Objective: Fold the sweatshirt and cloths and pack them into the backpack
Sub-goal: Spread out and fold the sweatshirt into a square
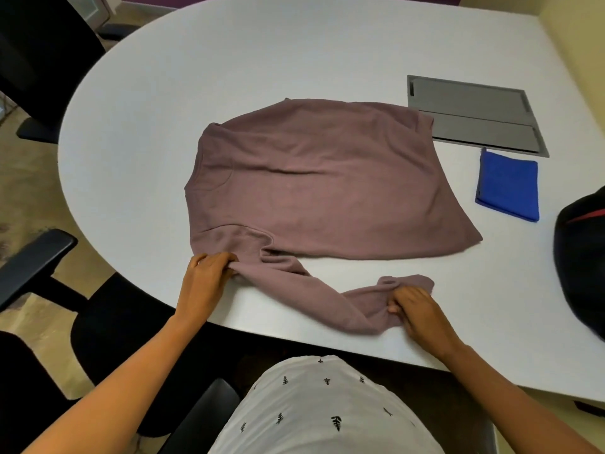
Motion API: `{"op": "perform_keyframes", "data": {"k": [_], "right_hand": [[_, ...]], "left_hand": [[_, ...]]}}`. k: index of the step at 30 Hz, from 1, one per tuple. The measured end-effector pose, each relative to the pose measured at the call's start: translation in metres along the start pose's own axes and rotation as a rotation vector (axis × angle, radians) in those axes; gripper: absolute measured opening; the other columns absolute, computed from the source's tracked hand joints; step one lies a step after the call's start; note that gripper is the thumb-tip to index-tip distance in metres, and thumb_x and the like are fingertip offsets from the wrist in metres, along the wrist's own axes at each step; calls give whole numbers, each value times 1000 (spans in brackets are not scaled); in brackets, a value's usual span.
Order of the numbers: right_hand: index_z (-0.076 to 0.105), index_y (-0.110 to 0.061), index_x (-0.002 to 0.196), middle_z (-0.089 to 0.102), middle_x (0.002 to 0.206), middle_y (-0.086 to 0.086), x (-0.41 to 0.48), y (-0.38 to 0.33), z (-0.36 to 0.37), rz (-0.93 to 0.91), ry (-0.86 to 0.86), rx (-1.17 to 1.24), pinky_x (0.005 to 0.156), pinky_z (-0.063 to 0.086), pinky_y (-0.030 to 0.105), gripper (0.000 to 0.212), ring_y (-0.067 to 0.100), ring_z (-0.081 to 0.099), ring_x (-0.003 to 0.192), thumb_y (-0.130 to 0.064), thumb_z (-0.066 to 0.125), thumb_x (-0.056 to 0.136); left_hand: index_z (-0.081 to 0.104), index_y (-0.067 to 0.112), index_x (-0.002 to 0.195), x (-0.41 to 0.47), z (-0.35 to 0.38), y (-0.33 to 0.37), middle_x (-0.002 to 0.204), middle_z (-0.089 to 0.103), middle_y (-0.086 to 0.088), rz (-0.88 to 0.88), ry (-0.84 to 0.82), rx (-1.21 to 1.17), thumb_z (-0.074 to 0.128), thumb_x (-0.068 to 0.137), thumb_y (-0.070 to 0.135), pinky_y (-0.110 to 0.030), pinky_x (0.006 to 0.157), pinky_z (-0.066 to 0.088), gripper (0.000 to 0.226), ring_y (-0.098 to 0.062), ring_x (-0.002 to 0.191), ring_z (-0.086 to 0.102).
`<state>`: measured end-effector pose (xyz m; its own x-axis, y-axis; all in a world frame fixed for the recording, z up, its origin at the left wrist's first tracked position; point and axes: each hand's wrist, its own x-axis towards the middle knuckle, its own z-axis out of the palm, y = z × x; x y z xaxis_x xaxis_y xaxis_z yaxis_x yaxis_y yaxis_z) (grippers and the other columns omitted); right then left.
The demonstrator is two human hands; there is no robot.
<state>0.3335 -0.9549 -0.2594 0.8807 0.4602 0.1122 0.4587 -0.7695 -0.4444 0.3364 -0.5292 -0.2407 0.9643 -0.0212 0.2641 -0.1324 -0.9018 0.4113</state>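
Note:
A mauve sweatshirt [320, 181] lies spread flat in the middle of the white table [262, 54], its neck to the left. One sleeve runs along the near edge, bunched. My left hand [206, 276] pinches the sleeve near the shoulder. My right hand [415, 306] grips the sleeve close to its cuff. A folded blue cloth [509, 186] rests to the right of the sweatshirt. The black backpack [579, 257], with a red stripe, shows partly at the right edge.
A grey cable hatch [471, 113] is set into the table behind the blue cloth. Black office chairs [39, 60] stand on the left, one armrest [29, 257] near the table's edge. A yellowish wall borders the far right.

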Motion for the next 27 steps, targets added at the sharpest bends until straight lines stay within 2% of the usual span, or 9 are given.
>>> {"op": "perform_keyframes", "data": {"k": [2,4,7,11,15,18,20,23,27], "right_hand": [[51,-19,88,60,78,-1,18,-8,-12,198,72,108,63,35,15,12,15,54,67,-23,42,94],[51,-15,84,59,74,0,42,-12,-26,300,200,207,60,36,17,12,11,51,62,-12,47,96],[52,-12,86,59,78,2,86,-7,-47,467,291,322,61,35,20,15,8,51,65,-8,47,99],[57,-7,94,62,92,9,129,17,-45,681,346,279,70,32,22,7,26,56,84,-10,52,97],[59,-2,93,60,96,16,140,16,-27,569,368,102,76,32,24,4,34,54,93,-1,58,90],[61,-6,91,61,93,10,135,3,-5,374,267,41,80,39,31,13,31,55,90,-17,65,86],[63,-10,96,61,97,4,126,-6,11,299,175,11,82,37,28,30,22,51,93,-34,68,80],[62,-10,106,58,103,4,113,-8,26,305,72,-91,77,38,29,47,20,49,95,-28,83,68],[64,-4,90,64,83,8,109,2,23,248,196,-175,66,44,28,17,29,63,73,-18,55,86]], "left_hand": [[66,7,92,16,-7,2,83,68,-6,-83,5,-23,61,88,3,-28,76,34,8,-19,74,40],[68,7,94,37,-12,3,83,69,-7,-82,43,-21,62,89,4,-30,76,33,8,-17,72,36],[66,11,92,80,-13,-1,79,69,-5,-6,107,13,58,94,20,-27,75,26,12,-22,62,50],[62,13,102,133,2,-3,98,67,-6,-56,125,23,59,93,19,-35,81,31,11,-28,89,61],[60,13,110,150,14,7,112,61,-9,-129,121,15,57,89,11,-41,87,33,21,-32,103,54],[60,11,98,134,26,18,98,62,-11,-45,93,56,57,90,18,-39,78,32,11,-33,89,54],[59,12,90,117,35,25,88,61,-9,35,36,98,51,89,32,-37,72,29,21,-31,80,53],[59,16,84,94,46,35,82,59,-2,138,-41,106,56,84,38,-35,67,27,22,-26,74,51],[61,16,90,82,54,39,88,59,0,145,-113,84,77,75,27,-35,68,35,25,-23,74,53]]}}
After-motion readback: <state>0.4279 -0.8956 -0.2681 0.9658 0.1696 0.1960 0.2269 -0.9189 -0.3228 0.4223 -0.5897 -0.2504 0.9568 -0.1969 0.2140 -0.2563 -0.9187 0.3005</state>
